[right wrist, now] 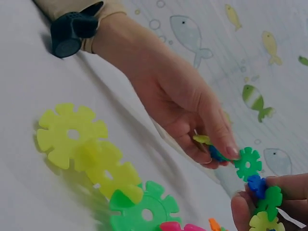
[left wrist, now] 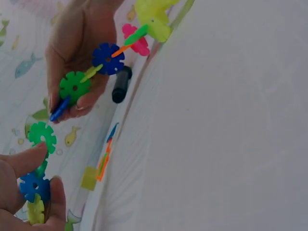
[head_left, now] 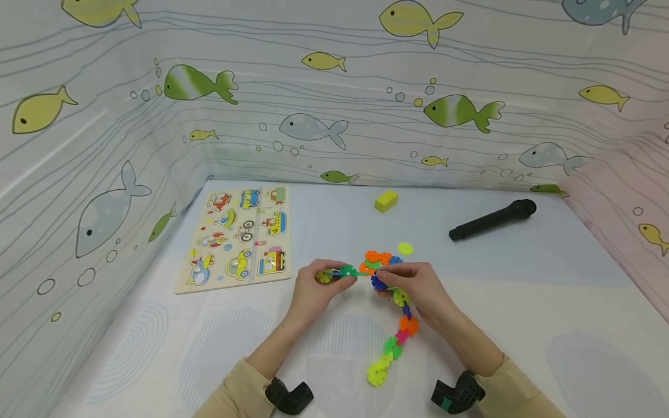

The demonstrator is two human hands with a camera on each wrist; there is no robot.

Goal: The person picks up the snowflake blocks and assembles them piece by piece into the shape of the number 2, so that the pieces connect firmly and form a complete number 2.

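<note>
My left hand [head_left: 326, 277] pinches a short cluster of snowflake discs [head_left: 338, 272] in yellow, blue and green [right wrist: 248, 163]. My right hand [head_left: 384, 283] grips the upper end of a long disc chain [head_left: 395, 339] at a blue disc [head_left: 378, 282]. That chain runs down the table toward me and ends in a yellow disc [head_left: 376, 374]. The cluster's green disc [left wrist: 42, 137] sits right at the chain's end [left wrist: 73, 87]; I cannot tell whether they are joined. Loose orange, green and blue discs [head_left: 375, 259] lie just beyond both hands, with one yellow-green disc [head_left: 405, 248] beside them.
A wooden vehicle puzzle board [head_left: 237, 238] lies at the left. A yellow block [head_left: 386, 200] sits at the back middle and a black cylinder [head_left: 493, 219] lies at the back right. Fish-print sheeting [head_left: 334, 116] walls the white table [head_left: 522, 302] on three sides.
</note>
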